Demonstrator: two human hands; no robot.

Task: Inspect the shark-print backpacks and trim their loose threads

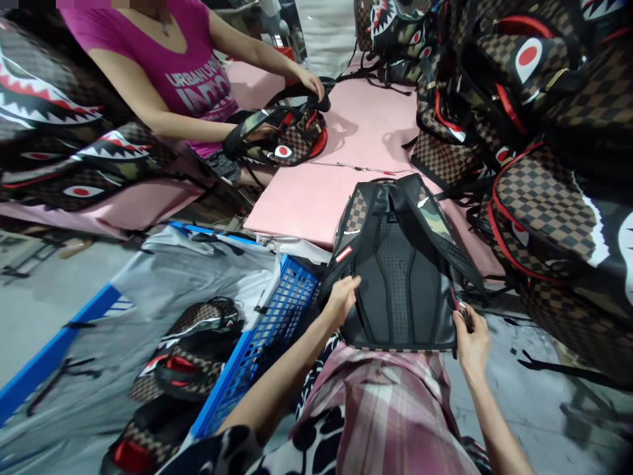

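Observation:
A brown checkered backpack (400, 264) with a black padded back panel and black straps lies face down, half on the pink table (306, 198) and half over my lap. My left hand (341, 300) pinches its left edge near the bottom corner. My right hand (469, 336) grips the lower right corner, fingers closed on the edge.
A blue plastic crate (267, 323) lined with white plastic holds more shark-mouth backpacks (192, 349) at my left. A person in a pink shirt (182, 59) across the table handles another backpack (287, 138). Several stacked backpacks (544, 198) crowd the right side.

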